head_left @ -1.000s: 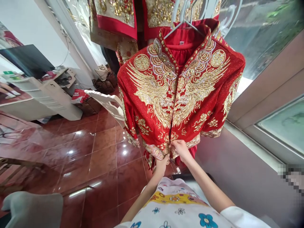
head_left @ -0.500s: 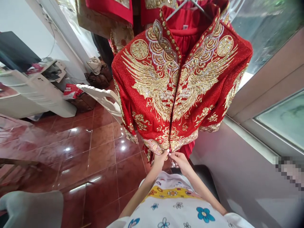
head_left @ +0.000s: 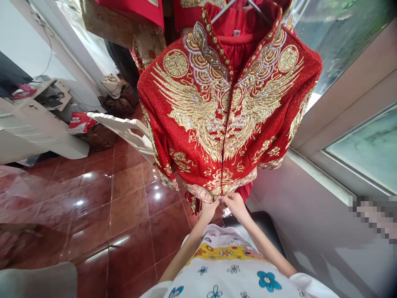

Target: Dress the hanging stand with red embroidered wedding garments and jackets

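Note:
A red jacket with gold phoenix embroidery hangs in front of me on a white hanger. Its two front edges meet down the middle. At the bottom of that front, my left hand pinches the hem from the left side. My right hand is closed beside it, fingertips against the same spot at the lower end of the front opening. Something small and pale, perhaps a tag, dangles below the right fingers. What exactly lies between the fingertips is too small to make out. Red pleated fabric shows behind the hem.
More red and gold garments hang behind. A white carved chair back stands left of the jacket, and a black seat is below my right arm. A framed window runs along the right. Shiny red tiles cover the floor.
My right hand has shifted slightly upward at the hem, and the pale dangling piece shows more. The view has turned a little, so the jacket sits slightly further left.

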### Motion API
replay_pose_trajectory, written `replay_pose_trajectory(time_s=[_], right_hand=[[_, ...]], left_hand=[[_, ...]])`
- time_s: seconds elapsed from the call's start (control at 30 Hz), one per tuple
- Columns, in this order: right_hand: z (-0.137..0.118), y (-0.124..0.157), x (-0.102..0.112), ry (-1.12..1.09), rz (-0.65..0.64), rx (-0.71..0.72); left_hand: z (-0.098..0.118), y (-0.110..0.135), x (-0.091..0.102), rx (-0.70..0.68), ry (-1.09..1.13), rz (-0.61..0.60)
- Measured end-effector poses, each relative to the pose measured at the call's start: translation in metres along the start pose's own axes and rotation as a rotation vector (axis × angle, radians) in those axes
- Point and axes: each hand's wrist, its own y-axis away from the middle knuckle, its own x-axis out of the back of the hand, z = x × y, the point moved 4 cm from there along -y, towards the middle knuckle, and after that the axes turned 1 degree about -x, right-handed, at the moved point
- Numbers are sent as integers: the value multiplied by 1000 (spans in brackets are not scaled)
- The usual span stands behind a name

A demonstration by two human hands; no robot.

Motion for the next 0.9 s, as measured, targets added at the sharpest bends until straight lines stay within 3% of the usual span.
replay_pose_trajectory(time_s=[0.17, 0.47, 0.63, 0.73, 0.9], right_hand=[[-8, -11, -12, -72, -79, -116], [-19, -14, -30, -224, 7, -274], [-28, -20, -38, -274, -49, -351], [-28, -19, -36, -265, -92, -330], [-20, -14, -25, -228, -171, -313]], left_hand=[[-7, -10, -1, 46, 56, -21], [1, -22, -2, 0, -2, 62], [4, -28, -2, -24, 56, 52], [-3, -27, 0, 24, 139, 8], [-14, -12, -6, 185, 276, -171]])
